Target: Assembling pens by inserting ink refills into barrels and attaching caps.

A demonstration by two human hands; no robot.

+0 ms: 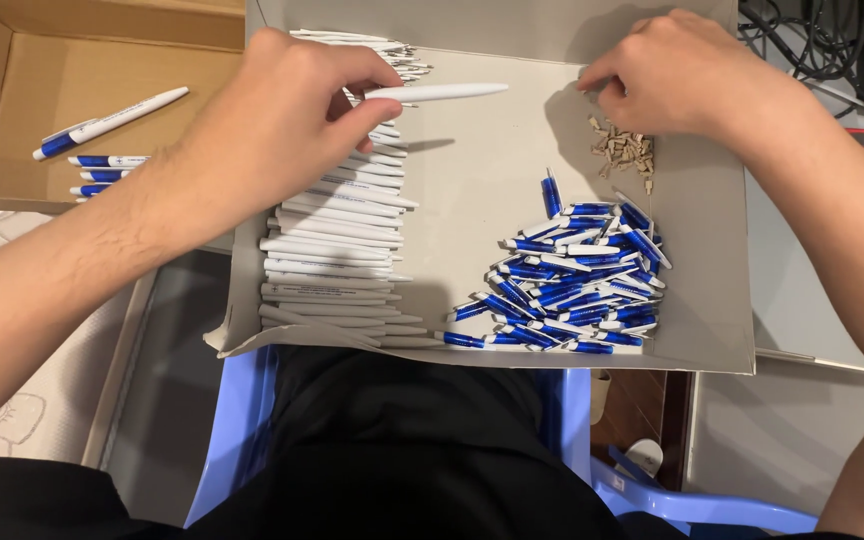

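I see the left hand (272,120) pinching 1 white pen barrel (437,92) above the grey cardboard tray (482,150). The right hand (677,75) curls its fingertips over the small tan springs (624,150) at the tray's far right (grip unclear). Blue-and-white pen tips (577,275) heap near the tray's front; a brown carton (102,60) sits left.

A single head-worn camera looks steeply down, close over a cardboard tray (712,340) resting on the person's lap.
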